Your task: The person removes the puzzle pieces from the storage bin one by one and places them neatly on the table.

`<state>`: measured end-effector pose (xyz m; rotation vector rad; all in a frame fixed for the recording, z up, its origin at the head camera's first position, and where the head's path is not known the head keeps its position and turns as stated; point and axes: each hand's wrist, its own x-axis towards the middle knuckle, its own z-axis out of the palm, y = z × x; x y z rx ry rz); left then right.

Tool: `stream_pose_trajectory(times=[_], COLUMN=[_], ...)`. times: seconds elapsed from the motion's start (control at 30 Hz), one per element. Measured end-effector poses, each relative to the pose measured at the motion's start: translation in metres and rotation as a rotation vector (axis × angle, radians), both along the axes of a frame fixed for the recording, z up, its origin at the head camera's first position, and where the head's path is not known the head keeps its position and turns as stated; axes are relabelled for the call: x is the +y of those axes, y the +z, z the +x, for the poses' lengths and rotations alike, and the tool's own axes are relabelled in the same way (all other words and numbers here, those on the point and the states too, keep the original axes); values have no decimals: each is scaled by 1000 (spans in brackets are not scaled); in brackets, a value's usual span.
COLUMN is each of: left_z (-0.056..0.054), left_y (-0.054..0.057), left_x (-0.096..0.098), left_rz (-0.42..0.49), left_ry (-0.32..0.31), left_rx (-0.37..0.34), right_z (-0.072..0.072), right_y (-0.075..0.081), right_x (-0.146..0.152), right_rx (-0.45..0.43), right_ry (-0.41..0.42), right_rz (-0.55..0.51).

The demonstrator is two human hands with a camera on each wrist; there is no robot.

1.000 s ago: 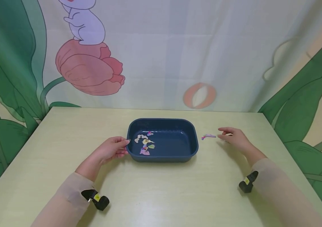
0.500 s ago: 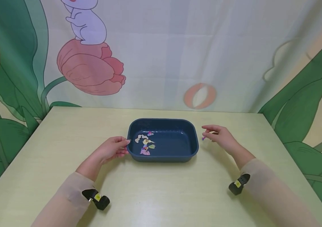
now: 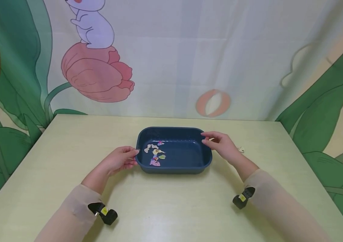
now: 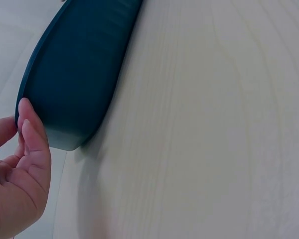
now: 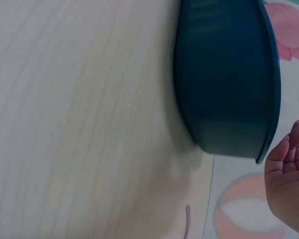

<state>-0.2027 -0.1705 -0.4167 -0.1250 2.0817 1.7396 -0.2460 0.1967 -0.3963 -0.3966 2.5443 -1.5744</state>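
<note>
A dark blue rectangular tray (image 3: 186, 169) with rounded corners and raised sides sits mid-table. My left hand (image 3: 119, 158) pinches its left rim, thumb on top and fingers against the outer wall. My right hand (image 3: 222, 145) is at the right rim, with thumb and forefinger parted and nothing seen between them. In the right wrist view that hand's fingertips stand close beside the tray's edge. Several small flat colourful cut-out pieces (image 3: 155, 162) lie in the left part of the tray. On the table below the right hand lies a thin purplish strip (image 5: 188, 221).
A small pale cut-out piece (image 3: 241, 150) lies on the light wooden table (image 3: 171, 208), just behind the right wrist. At the table's back edge hangs a printed curtain (image 3: 159, 67) with flowers and leaves. Black wrist cameras (image 3: 108, 216) are strapped to both sleeves.
My right hand has moved left from beside the purplish strip to the tray's right rim, uncovering the pale piece. My left hand stays on the left rim.
</note>
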Motion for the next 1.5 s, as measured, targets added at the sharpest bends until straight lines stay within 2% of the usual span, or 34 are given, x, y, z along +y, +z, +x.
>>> stream_pose_trajectory(times=[0.3,0.5,0.73,1.13,1.2,1.3,1.4,1.5], left_z=[-2,-4,-2,-2,-3,-2,-2,-1], left_y=[1,-2,-3,-4,-5,-5,-4,-3], left_x=[1,0,2,3,2,1,1,0], left_rz=[-6,9,29,18,29,50,64,65], left_ry=[-1,-4,-9,-16,-21,-32,-33,-30], left_rx=[-1,9,1,-2,4,11,13,13], right_z=[-2,-8,-9,-9,-10,-11,-11,-10], right_y=[4,-4,-14,-23,-25,-29,-34,-36], right_x=[-27,-51,-79,-104,-108,-114,-119,-122], right_rx=[-5,21,-6,-39,-52,-60,-34,10], right_ry=[47,104,157,252,302,390,474,517], right_rz=[-24,-14,15,78,107,204,336,447])
